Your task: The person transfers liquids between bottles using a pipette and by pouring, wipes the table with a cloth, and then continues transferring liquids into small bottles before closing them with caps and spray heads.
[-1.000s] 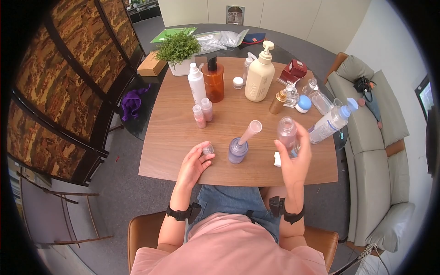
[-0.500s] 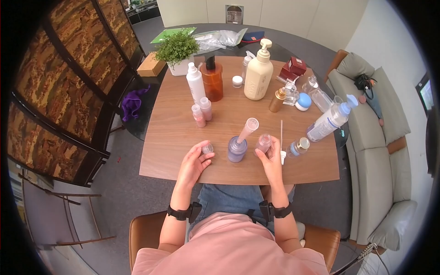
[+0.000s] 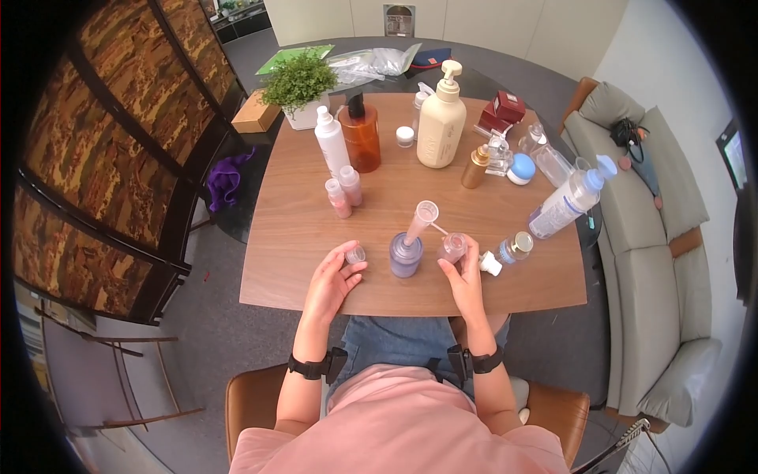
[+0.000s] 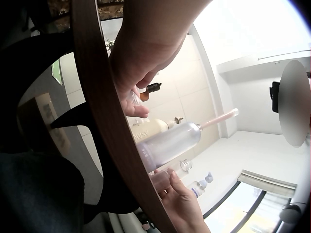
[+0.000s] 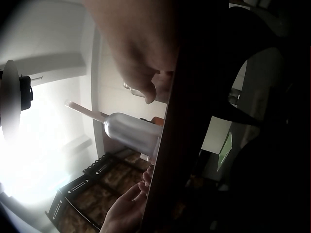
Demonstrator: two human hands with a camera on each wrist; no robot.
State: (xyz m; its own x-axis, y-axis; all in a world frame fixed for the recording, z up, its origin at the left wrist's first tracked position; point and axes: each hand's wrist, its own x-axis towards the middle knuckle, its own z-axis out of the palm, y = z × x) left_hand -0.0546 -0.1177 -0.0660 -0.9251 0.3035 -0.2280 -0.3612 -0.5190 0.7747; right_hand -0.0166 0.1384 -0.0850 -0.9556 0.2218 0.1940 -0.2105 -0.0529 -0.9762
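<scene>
A translucent purple bottle (image 3: 406, 257) stands near the table's front, with a pinkish clear tube (image 3: 421, 221), wide at its top, leaning out of its neck. To its right, my right hand (image 3: 466, 284) holds a small clear pink bottle (image 3: 452, 247) upright, thumb on the near side. My left hand (image 3: 332, 284), left of the purple bottle, has its fingers around a small clear cap (image 3: 355, 254) at the tabletop. A white pump head (image 3: 490, 264) lies just right of my right hand, its thin straw passing behind the pink bottle.
Right of the pump head sits a gold-capped bottle (image 3: 517, 246), with a blue-topped pump bottle (image 3: 564, 207) beyond. Two small pink bottles (image 3: 339, 199) stand left of centre. Farther back are a cream pump bottle (image 3: 441, 130), an amber bottle (image 3: 361, 142) and a potted plant (image 3: 300, 83).
My right hand has carried the pink bottle left and down, beside the purple bottle. The white pump has swung round, its straw now pointing left. My left hand has stayed almost still.
</scene>
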